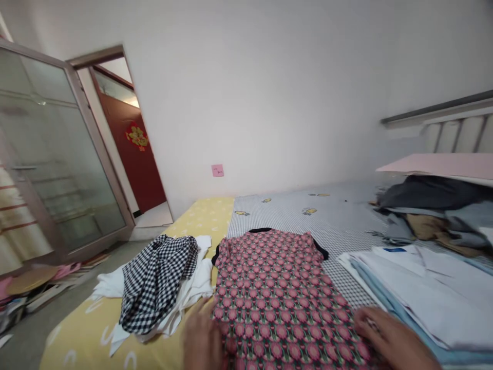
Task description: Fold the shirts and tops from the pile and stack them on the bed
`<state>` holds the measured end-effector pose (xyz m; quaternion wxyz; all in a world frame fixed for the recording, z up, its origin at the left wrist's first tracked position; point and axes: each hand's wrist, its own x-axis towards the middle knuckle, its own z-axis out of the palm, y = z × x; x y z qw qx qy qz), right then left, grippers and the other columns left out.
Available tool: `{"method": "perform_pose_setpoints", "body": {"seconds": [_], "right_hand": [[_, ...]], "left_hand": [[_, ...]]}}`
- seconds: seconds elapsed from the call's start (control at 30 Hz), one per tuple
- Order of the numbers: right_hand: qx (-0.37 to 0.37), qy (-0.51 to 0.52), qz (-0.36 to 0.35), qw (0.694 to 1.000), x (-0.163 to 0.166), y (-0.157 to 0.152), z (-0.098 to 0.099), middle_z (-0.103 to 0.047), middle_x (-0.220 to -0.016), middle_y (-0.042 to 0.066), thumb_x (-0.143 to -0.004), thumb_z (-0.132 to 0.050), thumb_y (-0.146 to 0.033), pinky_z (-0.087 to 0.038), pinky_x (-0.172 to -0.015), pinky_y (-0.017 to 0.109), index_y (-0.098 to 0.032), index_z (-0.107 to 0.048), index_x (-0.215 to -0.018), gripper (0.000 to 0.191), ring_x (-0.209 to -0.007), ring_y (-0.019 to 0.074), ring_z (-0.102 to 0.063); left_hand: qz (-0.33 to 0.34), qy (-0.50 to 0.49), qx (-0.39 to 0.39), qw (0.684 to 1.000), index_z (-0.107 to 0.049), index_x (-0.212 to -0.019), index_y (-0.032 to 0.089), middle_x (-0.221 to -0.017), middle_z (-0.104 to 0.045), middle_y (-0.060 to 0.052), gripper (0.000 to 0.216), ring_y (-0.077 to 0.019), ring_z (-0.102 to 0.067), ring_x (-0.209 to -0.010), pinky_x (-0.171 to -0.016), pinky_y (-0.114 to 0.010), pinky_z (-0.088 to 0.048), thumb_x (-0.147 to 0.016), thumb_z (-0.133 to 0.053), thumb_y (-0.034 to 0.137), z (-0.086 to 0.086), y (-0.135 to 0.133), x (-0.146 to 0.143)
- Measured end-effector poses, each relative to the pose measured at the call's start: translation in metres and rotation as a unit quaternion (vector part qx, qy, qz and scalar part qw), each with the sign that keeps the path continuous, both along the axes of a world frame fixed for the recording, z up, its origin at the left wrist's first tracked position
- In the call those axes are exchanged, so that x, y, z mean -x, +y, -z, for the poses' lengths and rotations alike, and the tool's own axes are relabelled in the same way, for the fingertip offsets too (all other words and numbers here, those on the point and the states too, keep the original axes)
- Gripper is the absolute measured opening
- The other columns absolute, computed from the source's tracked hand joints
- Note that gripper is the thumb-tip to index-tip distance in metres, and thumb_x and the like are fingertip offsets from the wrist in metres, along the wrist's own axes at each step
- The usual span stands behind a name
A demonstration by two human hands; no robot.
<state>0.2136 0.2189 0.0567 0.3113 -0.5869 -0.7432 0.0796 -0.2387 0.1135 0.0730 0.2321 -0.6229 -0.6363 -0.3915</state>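
Left hand [202,336] flat, fingers spread and pressed onto the near left edge of a pink flower-print top with black trim [277,293]; nothing gripped. Right hand [389,339] likewise flat on the top's near right edge, fingers extended leftward, not closed on anything. Top spread smooth between both sets of fingers, running away from the fingertips across a grey checked bedsheet [335,216]. Just left of the left fingers, a crumpled black-and-white gingham garment [157,280] over rumpled white cloth [110,282], on a yellow sheet [200,216]. Just right of the right fingers, a folded stack of white and pale-blue fabric [423,288]. Beyond that stack, a heap of dark clothes [431,205].
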Motion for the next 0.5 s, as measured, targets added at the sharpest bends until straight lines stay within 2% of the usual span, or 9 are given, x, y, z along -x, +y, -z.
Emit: {"method": "perform_pose_setpoints", "body": {"seconds": [0.03,0.07,0.1,0.13,0.2,0.27,0.37,0.5], "right_hand": [[-0.013,-0.024,-0.023,0.999,0.031,0.013,-0.009,-0.075,-0.112,0.008,-0.086,-0.043,-0.054,-0.054,-0.089,0.041,-0.029,-0.075,-0.089,0.041,-0.105,0.0279,-0.068],[-0.022,-0.048,-0.034,0.998,0.06,0.025,-0.013,-0.069,-0.128,0.008,-0.088,-0.041,-0.05,-0.05,-0.097,0.046,-0.029,-0.075,-0.1,0.042,-0.119,0.0296,-0.062],[-0.024,-0.074,-0.05,0.996,0.087,0.036,-0.013,-0.063,-0.139,0.007,-0.09,-0.041,-0.048,-0.044,-0.105,0.05,-0.029,-0.073,-0.112,0.044,-0.129,0.0303,-0.055],[-0.022,-0.101,-0.056,0.993,0.108,0.047,-0.008,-0.056,-0.146,0.006,-0.09,-0.041,-0.048,-0.038,-0.11,0.054,-0.031,-0.069,-0.122,0.046,-0.136,0.0312,-0.049],[-0.01,-0.152,-0.055,0.987,0.134,0.066,0.013,-0.049,-0.153,0.003,-0.091,-0.042,-0.049,-0.03,-0.113,0.061,-0.035,-0.06,-0.136,0.05,-0.142,0.0332,-0.041],[-0.013,-0.186,-0.043,0.981,0.139,0.08,0.04,-0.048,-0.153,0.0,-0.092,-0.042,-0.052,-0.027,-0.113,0.065,-0.04,-0.056,-0.14,0.051,-0.143,0.0354,-0.04],[-0.062,-0.199,-0.037,0.977,0.129,0.089,0.074,-0.05,-0.151,-0.001,-0.093,-0.036,-0.057,-0.026,-0.112,0.066,-0.044,-0.056,-0.138,0.051,-0.141,0.0361,-0.042],[-0.135,-0.189,-0.047,0.972,0.118,0.089,0.089,-0.054,-0.148,-0.002,-0.093,-0.033,-0.059,-0.03,-0.108,0.066,-0.047,-0.052,-0.14,0.052,-0.137,0.0353,-0.047]], "left_hand": [[0.017,0.056,0.028,0.998,-0.063,-0.128,0.026,-0.136,-0.064,-0.009,0.041,-0.0241,-0.058,-0.126,-0.104,-0.046,-0.05,-0.096,-0.037,0.025,-0.008,0.017,-0.026],[0.047,0.113,0.052,0.991,-0.054,-0.138,0.031,-0.147,-0.056,-0.006,0.046,-0.024,-0.051,-0.135,-0.11,-0.05,-0.044,-0.097,-0.036,0.023,-0.013,0.035,-0.05],[0.086,0.155,0.108,0.978,-0.043,-0.146,0.037,-0.156,-0.045,-0.002,0.049,-0.0232,-0.042,-0.143,-0.116,-0.053,-0.038,-0.099,-0.036,0.026,-0.016,0.052,-0.071],[0.132,0.181,0.177,0.958,-0.036,-0.15,0.039,-0.16,-0.039,0.0,0.049,-0.0225,-0.036,-0.147,-0.12,-0.055,-0.032,-0.101,-0.035,0.033,-0.016,0.067,-0.087],[0.181,0.157,0.315,0.918,-0.033,-0.152,0.039,-0.16,-0.037,-0.001,0.052,-0.0232,-0.032,-0.149,-0.122,-0.058,-0.028,-0.101,-0.03,0.05,-0.007,0.087,-0.103],[0.177,0.085,0.398,0.896,-0.031,-0.152,0.037,-0.162,-0.032,-0.002,0.059,-0.0237,-0.028,-0.15,-0.123,-0.058,-0.025,-0.099,-0.023,0.061,0.006,0.096,-0.101],[0.119,0.006,0.416,0.902,-0.029,-0.153,0.04,-0.165,-0.021,0.0,0.061,-0.0216,-0.019,-0.153,-0.125,-0.055,-0.018,-0.098,-0.016,0.064,0.02,0.109,-0.084],[0.017,-0.003,0.407,0.913,-0.032,-0.152,0.035,-0.165,-0.022,-0.001,0.063,-0.0216,-0.019,-0.153,-0.126,-0.052,-0.016,-0.098,-0.014,0.062,0.025,0.15,-0.06]]}}
